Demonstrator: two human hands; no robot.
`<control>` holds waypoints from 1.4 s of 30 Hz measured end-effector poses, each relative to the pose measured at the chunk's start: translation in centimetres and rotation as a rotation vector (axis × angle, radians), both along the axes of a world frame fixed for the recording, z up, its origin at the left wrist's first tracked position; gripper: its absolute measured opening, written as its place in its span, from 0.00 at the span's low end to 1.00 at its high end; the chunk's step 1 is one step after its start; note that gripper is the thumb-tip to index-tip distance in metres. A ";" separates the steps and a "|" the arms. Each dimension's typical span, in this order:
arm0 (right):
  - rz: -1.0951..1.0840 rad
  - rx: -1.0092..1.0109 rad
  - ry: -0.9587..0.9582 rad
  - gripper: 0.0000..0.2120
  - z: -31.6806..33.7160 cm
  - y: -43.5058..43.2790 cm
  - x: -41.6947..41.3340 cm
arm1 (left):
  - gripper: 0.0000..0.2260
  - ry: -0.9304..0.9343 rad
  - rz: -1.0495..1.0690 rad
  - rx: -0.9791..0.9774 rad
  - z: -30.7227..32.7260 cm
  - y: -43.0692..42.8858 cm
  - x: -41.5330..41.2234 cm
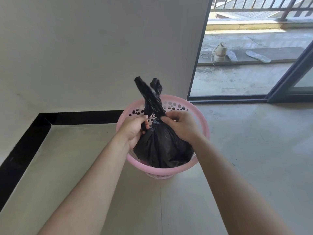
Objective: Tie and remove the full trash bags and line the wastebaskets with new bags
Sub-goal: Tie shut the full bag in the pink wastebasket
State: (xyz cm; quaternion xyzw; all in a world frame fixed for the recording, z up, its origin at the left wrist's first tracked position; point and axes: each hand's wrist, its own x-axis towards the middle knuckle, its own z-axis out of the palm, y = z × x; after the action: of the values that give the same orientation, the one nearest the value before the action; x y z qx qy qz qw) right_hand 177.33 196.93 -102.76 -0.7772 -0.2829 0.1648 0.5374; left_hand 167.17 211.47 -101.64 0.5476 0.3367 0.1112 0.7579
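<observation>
Your left hand (133, 128) curls round the lower part of one twisted tail of the black trash bag (162, 146), fingers and thumb closed on the plastic just left of the bag's neck. Your right hand (181, 126) pinches the neck itself, fingertips (163, 118) pressed into the gathered plastic where the two tails meet, the rest of the hand resting on the bag's upper right shoulder. The two tails (150, 95) stand up from between your hands and cross each other, one leaning up to the left, the other ending in a crumpled knob to the right. The bag's full body sits inside the pink wastebasket (205, 126), bulging above its near rim, with the perforated far wall showing behind the tails. The basket stands on a pale tiled floor (254, 150) near a corner where a black baseboard (25, 138) runs along a white wall (84, 48). To the right, a dark-framed sliding door (291, 78) opens onto a sunlit balcony, where a sneaker (219, 54) with loose laces and two insoles (258, 56) lie on a mat, a railing (264, 4) behind them.
</observation>
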 end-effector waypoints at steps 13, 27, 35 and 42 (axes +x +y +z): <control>0.138 -0.114 -0.093 0.09 0.1 0.7 -0.2 | 0.12 -0.053 -0.102 0.099 -0.5 0.3 -0.1; 0.132 -0.211 -0.013 0.05 0.5 0.4 -0.4 | 0.07 -0.114 -0.176 0.103 -0.8 0.4 -0.5; -0.006 0.106 0.482 0.18 3.1 -0.4 -0.5 | 0.10 -0.056 -0.341 0.130 -0.7 0.8 -1.2; -0.132 0.413 0.483 0.10 2.6 -0.1 -0.8 | 0.08 -0.025 -0.366 -0.060 0.1 0.4 -0.7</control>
State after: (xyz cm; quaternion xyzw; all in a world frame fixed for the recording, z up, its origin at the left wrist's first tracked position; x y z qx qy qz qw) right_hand 176.58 196.85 -100.13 -0.6069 -0.1235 0.2485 0.7448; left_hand 166.52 211.88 -101.57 0.5753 0.2253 -0.0318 0.7857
